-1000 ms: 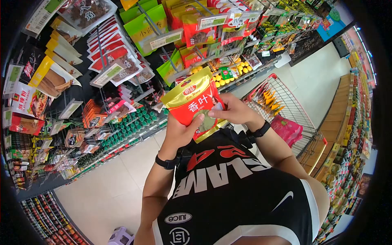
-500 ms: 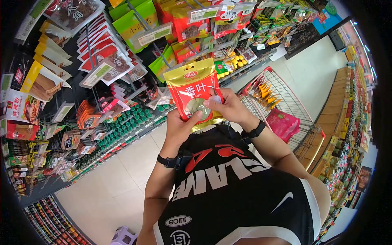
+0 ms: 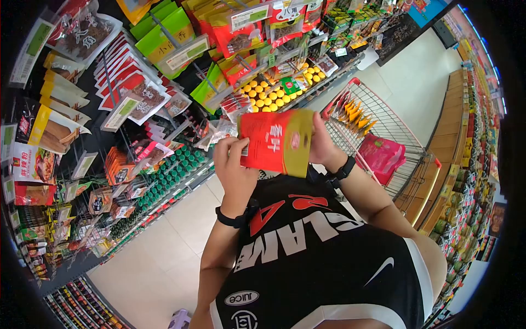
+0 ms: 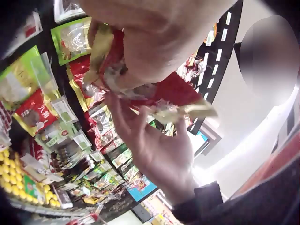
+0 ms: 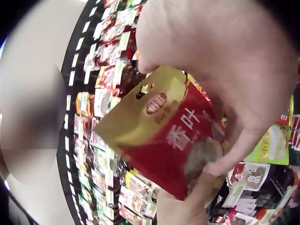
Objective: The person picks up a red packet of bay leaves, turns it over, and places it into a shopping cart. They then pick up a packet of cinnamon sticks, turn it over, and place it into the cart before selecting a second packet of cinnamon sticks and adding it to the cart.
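Observation:
Both hands hold a red and gold snack packet (image 3: pixel 274 142) in front of my chest, turned sideways with its gold top to the right. My left hand (image 3: pixel 233 162) grips the packet's red bottom end. My right hand (image 3: pixel 319 143) holds the gold top end from behind. In the right wrist view the right hand (image 5: pixel 225 56) curls over the packet (image 5: pixel 173 136) and the left hand (image 5: pixel 187 206) pinches its lower end. The left wrist view shows the left hand (image 4: pixel 159 37) above the crumpled packet (image 4: pixel 154 93), with the right hand (image 4: pixel 159 154) under it.
Hanging packets fill the shelf rack (image 3: pixel 137 98) ahead and to the left, with green-capped jars (image 3: pixel 170 172) lower down. A red wire shopping cart (image 3: pixel 383 137) stands to the right with a pink packet (image 3: pixel 386 159) and orange packets (image 3: pixel 356 126) inside. Another shelf (image 3: pixel 466 181) lines the far right.
The packet stood upright facing me; both hands have turned it sideways, gold top to the right. The left thumb has left the packet's front.

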{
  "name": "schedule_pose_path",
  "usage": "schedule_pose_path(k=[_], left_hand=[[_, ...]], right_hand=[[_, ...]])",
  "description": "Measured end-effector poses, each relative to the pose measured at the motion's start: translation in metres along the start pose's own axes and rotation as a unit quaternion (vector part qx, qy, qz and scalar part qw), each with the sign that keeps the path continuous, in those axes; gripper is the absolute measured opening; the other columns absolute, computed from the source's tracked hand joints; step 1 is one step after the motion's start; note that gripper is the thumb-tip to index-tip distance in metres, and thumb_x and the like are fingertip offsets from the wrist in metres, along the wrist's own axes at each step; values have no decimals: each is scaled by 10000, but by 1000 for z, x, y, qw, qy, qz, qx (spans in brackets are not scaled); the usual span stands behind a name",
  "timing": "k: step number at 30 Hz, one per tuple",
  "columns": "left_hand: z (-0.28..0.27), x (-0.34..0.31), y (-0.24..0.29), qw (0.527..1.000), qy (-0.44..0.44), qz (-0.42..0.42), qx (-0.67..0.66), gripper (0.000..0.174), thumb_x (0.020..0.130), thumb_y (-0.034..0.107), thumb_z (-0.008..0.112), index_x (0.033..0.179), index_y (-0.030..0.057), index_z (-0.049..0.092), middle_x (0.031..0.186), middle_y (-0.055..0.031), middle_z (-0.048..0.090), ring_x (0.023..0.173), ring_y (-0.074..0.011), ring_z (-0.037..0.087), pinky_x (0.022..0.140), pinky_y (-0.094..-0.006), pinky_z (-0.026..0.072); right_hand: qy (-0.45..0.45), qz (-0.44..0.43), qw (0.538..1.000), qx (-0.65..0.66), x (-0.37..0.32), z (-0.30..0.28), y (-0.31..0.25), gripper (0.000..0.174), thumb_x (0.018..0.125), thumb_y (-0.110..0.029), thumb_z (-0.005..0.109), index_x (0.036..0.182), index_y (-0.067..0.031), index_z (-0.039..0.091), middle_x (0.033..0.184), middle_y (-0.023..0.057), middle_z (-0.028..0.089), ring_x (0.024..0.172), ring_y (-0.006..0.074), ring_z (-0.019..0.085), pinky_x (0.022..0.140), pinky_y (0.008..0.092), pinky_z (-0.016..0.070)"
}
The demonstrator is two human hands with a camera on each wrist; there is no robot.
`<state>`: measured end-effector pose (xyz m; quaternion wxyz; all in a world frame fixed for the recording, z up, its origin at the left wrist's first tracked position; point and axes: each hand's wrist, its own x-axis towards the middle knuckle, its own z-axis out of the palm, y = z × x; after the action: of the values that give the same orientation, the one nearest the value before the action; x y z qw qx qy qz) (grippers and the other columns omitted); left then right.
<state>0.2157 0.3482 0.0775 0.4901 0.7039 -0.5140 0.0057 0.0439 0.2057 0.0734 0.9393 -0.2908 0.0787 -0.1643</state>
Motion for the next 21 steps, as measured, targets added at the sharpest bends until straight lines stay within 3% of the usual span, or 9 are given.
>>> schedule_pose_path(k=[1,2,5,6,10,14,17,18,21], left_hand=[[-5,2,7,1000,2,10,21,345,704,62,769,1028,47,652,1033,-113,574,967,-306,560,825,-400,448],[-8,4,12,999,4,20,42,365,705,55,770,1047,44,642,1093,-118,563,1026,-314,540,878,-406,433],[-8,4,10,997,-24,47,63,456,692,79,789,1124,73,645,1213,-117,529,1139,-334,492,953,-435,401],[-9,5,12,997,-43,46,52,488,684,83,788,1149,74,642,1252,-124,509,1156,-340,482,960,-438,412],[-9,7,20,995,-98,19,-19,612,671,100,789,1250,76,595,1360,-159,436,1211,-363,457,1003,-444,427],[-14,6,16,992,-111,2,-64,682,688,111,785,1315,64,521,1367,-181,412,1245,-371,446,997,-435,441],[-13,-1,-4,977,-121,-51,-167,667,757,171,768,1332,34,461,1343,-169,445,1271,-312,448,1047,-435,380],[-4,-5,-8,948,-87,-119,-283,647,804,133,750,1343,37,405,1327,-144,456,1200,-253,519,999,-383,424],[2,-11,-13,923,-33,-229,-306,548,821,89,767,1268,28,455,1272,-138,523,1078,-227,596,905,-348,493]], right_hand=[[-48,1,995,91,-5,-2,-2,833,957,-688,329,1482,-42,337,1470,152,445,1324,301,470,1101,498,371],[-73,11,988,139,-6,-4,-3,776,960,-607,442,1479,-39,340,1483,162,436,1350,306,450,1117,500,358],[-20,21,1000,8,-12,-6,-5,672,950,-413,582,1457,-29,366,1427,161,499,1291,294,516,1098,477,394],[28,36,999,2,-13,5,-10,567,910,-186,651,1403,-14,430,1354,149,566,1231,270,571,1066,445,436],[90,46,994,-34,-5,5,-12,398,913,-61,619,1296,1,528,1238,125,636,1133,231,629,995,395,492],[149,41,981,-114,1,5,-18,397,910,-68,638,1293,-20,540,1158,70,659,1019,172,647,917,338,510],[178,89,927,-319,1,0,-34,378,902,-100,673,1260,-35,569,1101,44,673,1003,134,630,877,301,504],[187,89,909,-363,1,9,-39,326,894,-135,693,1195,-41,607,1044,26,678,958,111,619,849,278,496],[85,108,900,-413,3,-5,-46,273,887,-140,693,1134,-41,629,1012,14,672,921,106,610,828,279,493]])
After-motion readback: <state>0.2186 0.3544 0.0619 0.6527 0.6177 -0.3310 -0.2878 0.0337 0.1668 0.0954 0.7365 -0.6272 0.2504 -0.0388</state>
